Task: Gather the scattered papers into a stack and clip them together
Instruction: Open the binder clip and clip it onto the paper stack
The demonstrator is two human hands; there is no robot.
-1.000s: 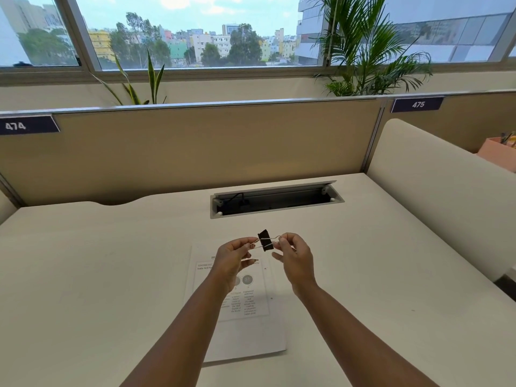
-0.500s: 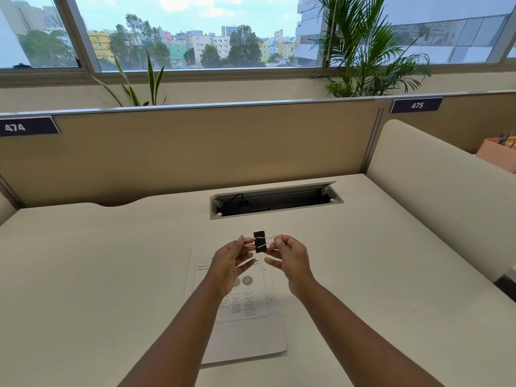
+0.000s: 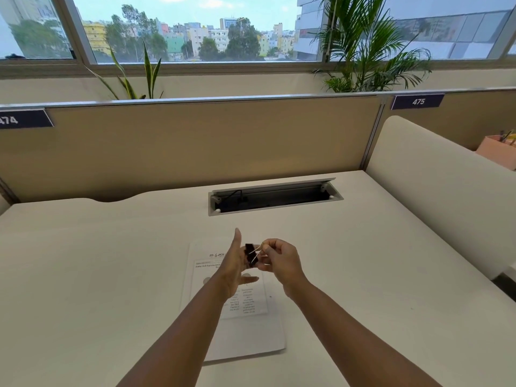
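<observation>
One hand now grips the clip point(image 3: 250, 254): your right hand point(image 3: 275, 259) pinches its wires; your left hand point(image 3: 233, 265) has released, ready for the stack point(image 3: 237, 325).

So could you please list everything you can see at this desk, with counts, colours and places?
paper stack: one, white, printed, flat on desk near the front
binder clip: one, black with silver wire handles, held above the stack
desk: one, white
cable slot: one, grey, open, back of desk
partition: one, tan, behind desk
number labels: two, dark, reading 474 and 475
plants: two, green, behind partition
hands: left hand open beside clip; right hand pinching its handles
</observation>
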